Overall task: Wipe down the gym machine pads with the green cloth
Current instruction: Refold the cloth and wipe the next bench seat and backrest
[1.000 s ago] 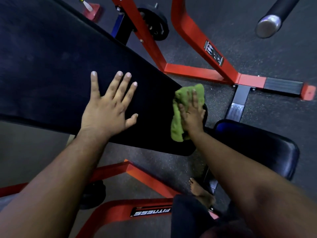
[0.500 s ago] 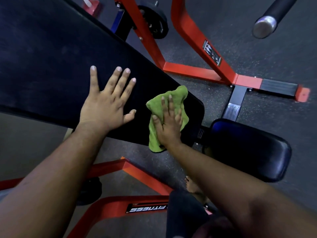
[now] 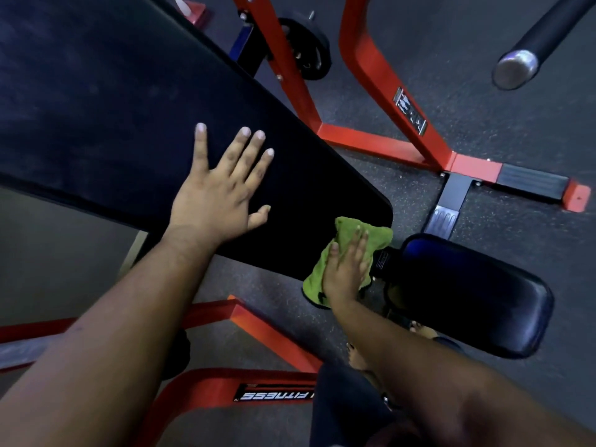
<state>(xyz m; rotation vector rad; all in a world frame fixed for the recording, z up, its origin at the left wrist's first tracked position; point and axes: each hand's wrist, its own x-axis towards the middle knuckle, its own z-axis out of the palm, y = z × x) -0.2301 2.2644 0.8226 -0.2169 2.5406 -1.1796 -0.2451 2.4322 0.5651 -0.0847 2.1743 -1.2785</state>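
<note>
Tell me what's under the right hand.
The green cloth lies under the right hand, pressed on the back pad's lower corner. The cloth hides the pad edge beneath.

Back pad [image 3: 135,124]: plain black. Seat pad [image 3: 477,295]: black with a blue sheen. Cloth [image 3: 358,240]: solid green. Machine frame [image 3: 380,91]: red, with black sections and white lettering. Floor [image 3: 483,108]: dark grey, finely speckled. Bar end [image 3: 516,69]: silver.

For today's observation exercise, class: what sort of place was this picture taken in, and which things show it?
Most likely a gym. A long black padded bench sits on a red steel frame, a weight plate hangs behind, and the floor is dark speckled rubber.
</note>
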